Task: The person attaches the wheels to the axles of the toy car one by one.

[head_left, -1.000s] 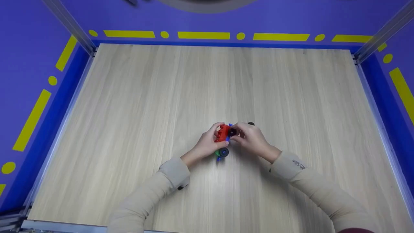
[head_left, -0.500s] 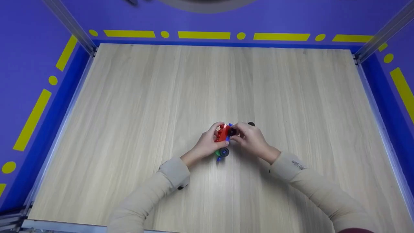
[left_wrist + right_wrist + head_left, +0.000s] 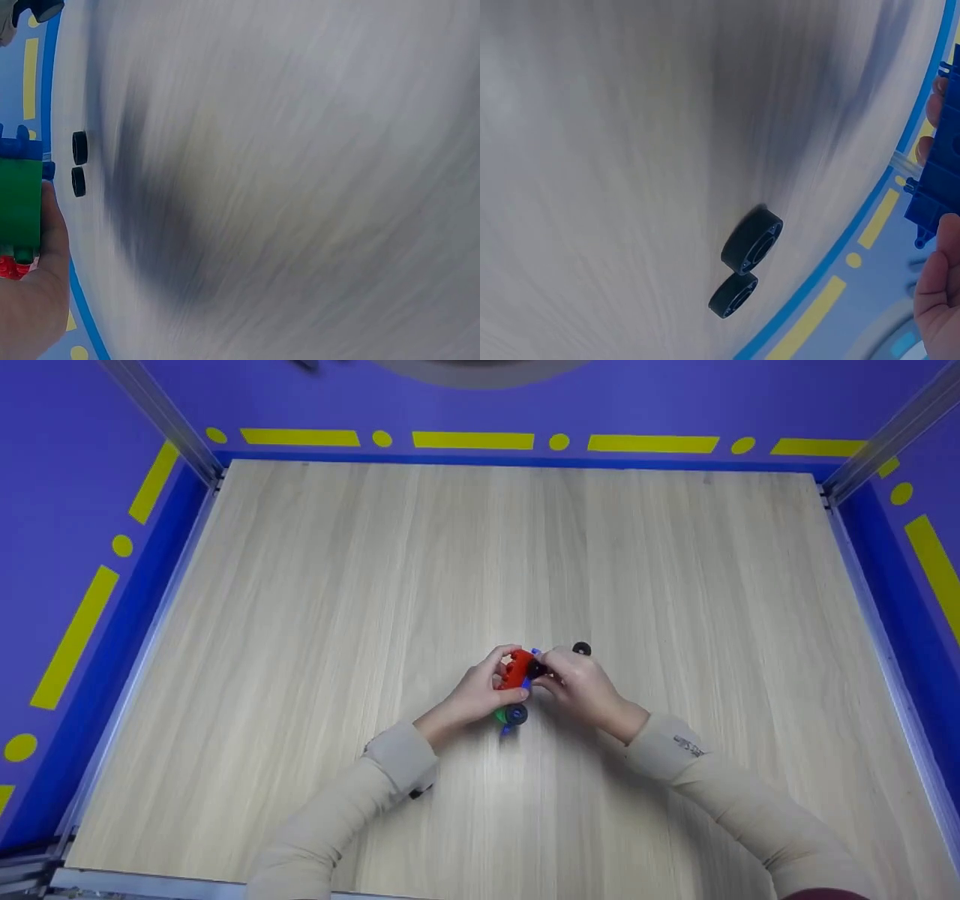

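Observation:
My left hand [image 3: 480, 686] grips a toy-brick car with a red brick [image 3: 517, 669], a green brick [image 3: 19, 202] and a blue base [image 3: 939, 169]. The car is tipped sideways, so its studs point left in the head view. One black wheel [image 3: 516, 714] sits at its near end. At the far end, my right hand [image 3: 581, 682] pinches another black wheel [image 3: 536, 668] close against the blue base. In the right wrist view, the thumb [image 3: 946, 247] lies beside the base, and the pinched wheel is hidden.
Beyond my right hand lies a loose black wheel [image 3: 582, 649] on the wooden table [image 3: 337, 622]. The right wrist view has a second loose wheel [image 3: 733, 295] beside it. Blue panels [image 3: 480, 412] with yellow marks border the table's back and sides.
The car has tilted slightly in my left hand. My right hand has turned and shifted a little, uncovering more of the loose wheel behind it.

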The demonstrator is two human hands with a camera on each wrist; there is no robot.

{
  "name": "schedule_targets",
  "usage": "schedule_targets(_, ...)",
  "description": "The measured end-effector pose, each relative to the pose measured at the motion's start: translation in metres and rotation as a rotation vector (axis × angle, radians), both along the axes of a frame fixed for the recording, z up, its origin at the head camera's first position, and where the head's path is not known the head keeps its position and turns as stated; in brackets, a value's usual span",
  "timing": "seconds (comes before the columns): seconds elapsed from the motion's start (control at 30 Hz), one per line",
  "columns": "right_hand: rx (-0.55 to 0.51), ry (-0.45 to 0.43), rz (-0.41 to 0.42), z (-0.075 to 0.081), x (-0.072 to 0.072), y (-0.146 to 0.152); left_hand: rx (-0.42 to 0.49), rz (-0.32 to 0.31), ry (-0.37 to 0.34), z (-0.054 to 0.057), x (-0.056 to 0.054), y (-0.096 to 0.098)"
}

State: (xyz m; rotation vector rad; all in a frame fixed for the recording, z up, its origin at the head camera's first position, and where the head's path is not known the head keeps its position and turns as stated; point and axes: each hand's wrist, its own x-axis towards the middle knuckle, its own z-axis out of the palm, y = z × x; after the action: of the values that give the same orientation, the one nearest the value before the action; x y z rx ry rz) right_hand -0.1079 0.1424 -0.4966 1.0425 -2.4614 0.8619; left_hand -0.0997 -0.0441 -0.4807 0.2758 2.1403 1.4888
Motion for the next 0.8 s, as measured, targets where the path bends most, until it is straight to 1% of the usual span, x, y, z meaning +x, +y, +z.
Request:
schedule_targets(0.1,-0.009,-0.023,0.004,0.002,0.001,-0.001,-0.011,0.000,0.019,-0.015,-0.003,0.000)
schedule_targets(0.27,-0.041,-0.105,-0.032,0.007,0.003,-0.003,-0.035,0.010,0.054,-0.014,-0.002,0.000)
schedule_targets(0.47,-0.076,-0.160,-0.114,0.009,0.005,-0.007,-0.053,0.031,0.088,-0.012,-0.002,0.001)
schedule_targets(0.67,-0.125,-0.242,-0.206,0.010,0.006,-0.012,-0.051,0.056,0.104,-0.011,-0.003,0.004)
schedule_targets(0.8,-0.164,-0.269,-0.253,0.011,0.007,-0.015,-0.065,0.056,0.134,-0.009,-0.003,0.004)
